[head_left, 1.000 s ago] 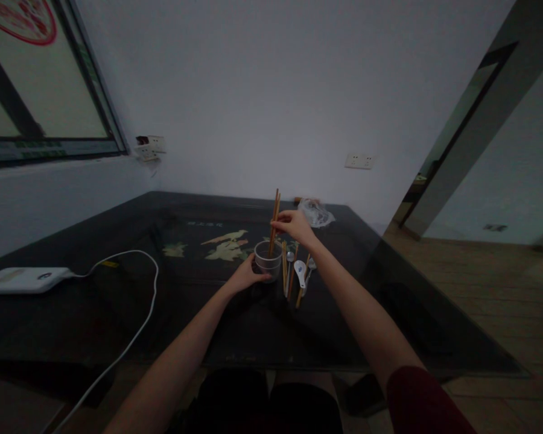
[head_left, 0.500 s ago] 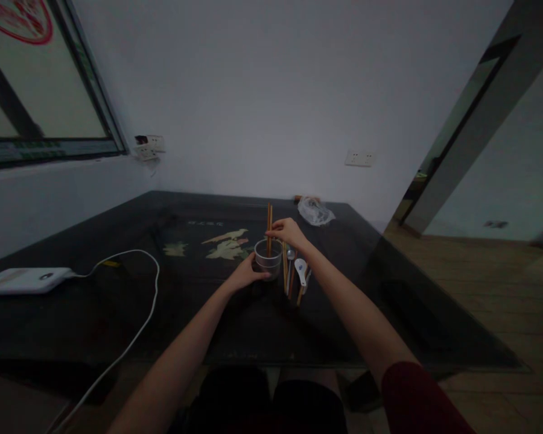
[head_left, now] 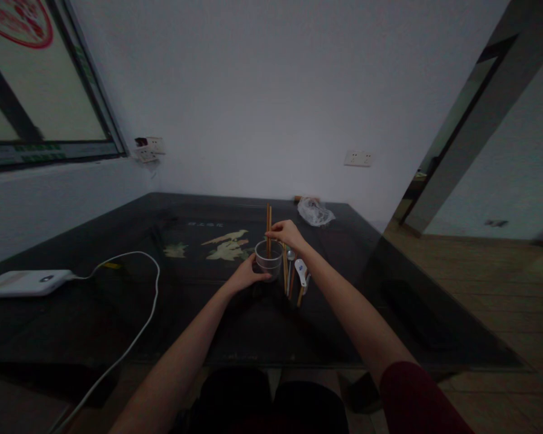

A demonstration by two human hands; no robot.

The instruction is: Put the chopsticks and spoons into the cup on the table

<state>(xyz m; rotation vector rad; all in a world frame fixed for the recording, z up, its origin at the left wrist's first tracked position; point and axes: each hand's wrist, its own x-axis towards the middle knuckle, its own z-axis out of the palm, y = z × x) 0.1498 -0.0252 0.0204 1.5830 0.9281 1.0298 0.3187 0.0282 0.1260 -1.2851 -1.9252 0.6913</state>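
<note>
My left hand (head_left: 247, 275) is wrapped round the near left side of a grey cup (head_left: 271, 269), which stands upright on the dark table. Wooden chopsticks (head_left: 268, 218) rise out of the cup, their lower ends inside it. The fingertips of my right hand (head_left: 286, 234) pinch them above the rim. Just right of the cup lie more chopsticks (head_left: 285, 280), a metal spoon (head_left: 290, 258) and a white ceramic spoon (head_left: 301, 271) with a blue mark. My right forearm passes close beside these and covers part of them.
A crumpled clear plastic bag (head_left: 315, 212) lies at the table's back edge, by the wall. On the left, a white device (head_left: 25, 283) trails a white cable (head_left: 154, 289) over the front edge. The dark table (head_left: 172, 325) bears a printed flower pattern.
Both hands keep their hold on the cup and the chopsticks. Apart from a very slight shift of the view, nothing has clearly moved.
</note>
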